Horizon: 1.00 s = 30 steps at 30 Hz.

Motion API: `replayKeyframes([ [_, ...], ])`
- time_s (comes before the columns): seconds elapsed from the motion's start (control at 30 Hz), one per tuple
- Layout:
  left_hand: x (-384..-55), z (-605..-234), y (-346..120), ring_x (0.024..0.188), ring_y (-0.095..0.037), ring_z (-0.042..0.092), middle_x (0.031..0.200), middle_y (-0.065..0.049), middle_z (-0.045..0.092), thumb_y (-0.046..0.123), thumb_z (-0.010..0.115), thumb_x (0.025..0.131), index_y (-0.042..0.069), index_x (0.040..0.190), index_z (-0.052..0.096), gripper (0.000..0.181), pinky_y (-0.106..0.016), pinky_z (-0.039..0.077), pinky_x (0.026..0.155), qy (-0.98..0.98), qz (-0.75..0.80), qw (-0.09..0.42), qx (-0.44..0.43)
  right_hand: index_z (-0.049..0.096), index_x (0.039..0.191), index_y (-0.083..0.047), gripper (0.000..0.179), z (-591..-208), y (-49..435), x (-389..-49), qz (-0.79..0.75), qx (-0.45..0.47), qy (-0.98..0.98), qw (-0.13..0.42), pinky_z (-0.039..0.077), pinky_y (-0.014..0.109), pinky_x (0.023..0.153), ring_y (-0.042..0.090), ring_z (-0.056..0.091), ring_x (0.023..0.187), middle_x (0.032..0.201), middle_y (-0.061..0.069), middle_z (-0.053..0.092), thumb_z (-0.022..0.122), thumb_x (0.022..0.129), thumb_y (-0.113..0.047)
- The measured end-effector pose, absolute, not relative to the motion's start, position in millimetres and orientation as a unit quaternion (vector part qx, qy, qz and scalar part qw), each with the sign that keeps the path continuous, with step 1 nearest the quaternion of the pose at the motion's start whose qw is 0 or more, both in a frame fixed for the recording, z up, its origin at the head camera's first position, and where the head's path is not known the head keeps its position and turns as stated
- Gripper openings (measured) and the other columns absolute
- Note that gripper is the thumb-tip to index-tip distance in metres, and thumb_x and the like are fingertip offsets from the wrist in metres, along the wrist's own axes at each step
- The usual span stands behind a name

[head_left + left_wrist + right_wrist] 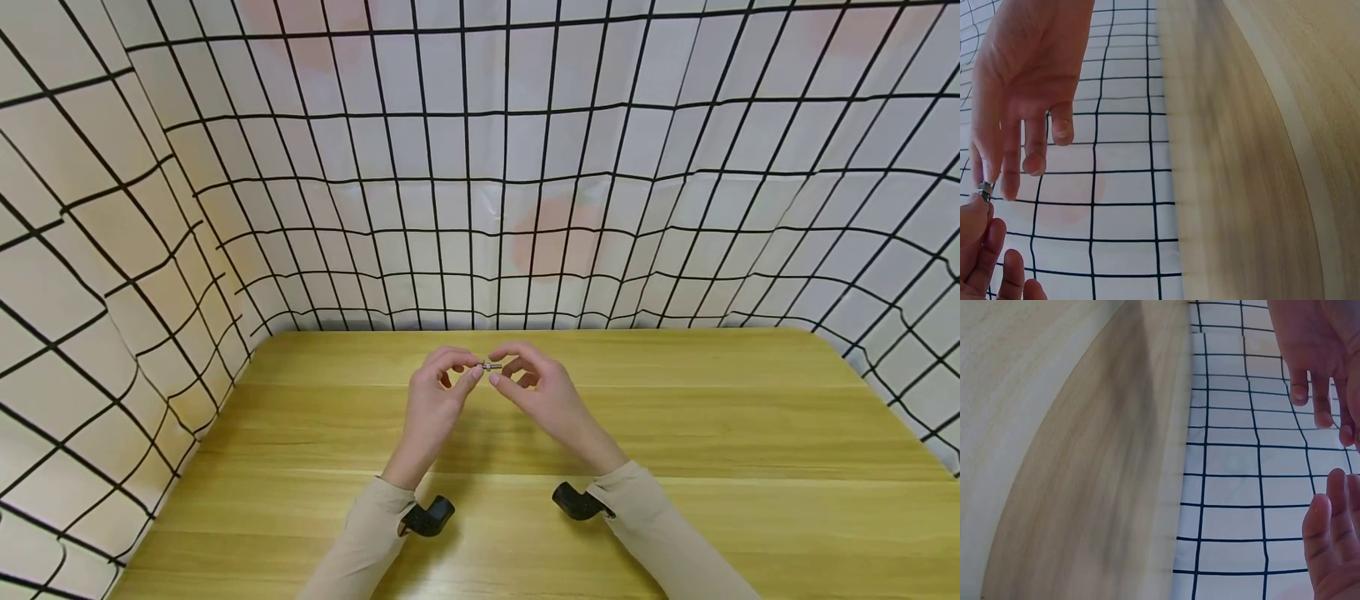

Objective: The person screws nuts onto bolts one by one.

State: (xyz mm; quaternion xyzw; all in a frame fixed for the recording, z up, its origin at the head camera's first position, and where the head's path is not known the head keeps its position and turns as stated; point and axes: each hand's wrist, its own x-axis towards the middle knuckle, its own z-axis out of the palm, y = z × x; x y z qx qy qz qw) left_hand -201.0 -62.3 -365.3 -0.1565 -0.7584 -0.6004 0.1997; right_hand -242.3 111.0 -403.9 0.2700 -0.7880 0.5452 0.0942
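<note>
A small silvery metal bolt (491, 367) with a wider, nut-like ring on its shank lies level between the two hands, above the table. My left hand (437, 390) pinches one end of it between thumb and index finger. Around its free end, the thumb and index finger of my right hand (551, 396) are spread, one on each side, with a gap between them. The left wrist view shows the bolt's ring (985, 189) close to the right hand's fingertips. Its held end is hidden by the left fingers. In the right wrist view the bolt is out of sight.
Both hands are over the far half of a wooden table (675, 533). Behind it and along the sides hangs a white cloth with a black grid (442, 150). A black wrist device (431, 517) sits at each sleeve cuff.
</note>
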Motion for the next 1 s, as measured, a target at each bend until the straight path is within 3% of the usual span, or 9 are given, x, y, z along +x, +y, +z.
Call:
replayKeyframes([
  [0.17,-201.3,-365.9,-63.0,0.094,-0.039,0.054,0.096,-0.019,0.066,-0.003,0.068,0.089,-0.007,0.091,0.070,0.004,-0.040,0.035,0.070,-0.758,-0.600,0.200,-0.161,0.065,0.116,-0.015,0.022,-402.9,111.9,-242.7,0.526,0.293,-0.790,0.118,0.050,0.034,0.073,0.015,0.061,0.092,0.113,-0.006,0.062,0.068,0.095,-0.018],
  [0.33,-200.2,-365.2,-63.1,0.095,-0.040,0.054,0.098,-0.020,0.066,-0.004,0.068,0.090,-0.007,0.092,0.070,0.005,-0.048,0.035,0.072,-0.757,-0.602,0.193,-0.165,0.067,0.111,-0.021,0.017,-401.7,110.8,-242.4,0.520,0.297,-0.790,0.130,0.050,0.033,0.071,0.013,0.060,0.091,0.109,-0.010,0.062,0.069,0.094,-0.017],
  [0.53,-198.8,-364.9,-62.3,0.097,-0.039,0.055,0.098,-0.020,0.066,-0.003,0.068,0.090,-0.007,0.093,0.071,0.006,-0.049,0.034,0.072,-0.757,-0.604,0.193,-0.159,0.068,0.108,-0.016,0.013,-399.3,108.0,-241.4,0.522,0.290,-0.792,0.128,0.048,0.035,0.069,0.015,0.059,0.089,0.104,-0.005,0.065,0.067,0.095,-0.018],
  [0.73,-198.4,-364.5,-61.3,0.095,-0.041,0.055,0.097,-0.019,0.067,-0.002,0.070,0.088,-0.007,0.093,0.072,0.006,-0.042,0.035,0.071,-0.757,-0.603,0.198,-0.157,0.068,0.104,-0.017,0.011,-400.6,106.7,-241.0,0.543,0.275,-0.787,0.100,0.048,0.035,0.066,0.017,0.057,0.083,0.095,-0.003,0.064,0.060,0.100,-0.023],
  [1.0,-199.3,-366.9,-61.2,0.097,-0.039,0.056,0.099,-0.017,0.067,-0.002,0.070,0.089,-0.006,0.094,0.072,0.007,-0.039,0.035,0.071,-0.760,-0.601,0.194,-0.155,0.070,0.102,-0.014,0.024,-401.0,105.8,-241.4,0.579,0.248,-0.775,0.043,0.052,0.040,0.067,0.023,0.060,0.082,0.089,0.005,0.066,0.054,0.103,-0.031],
])
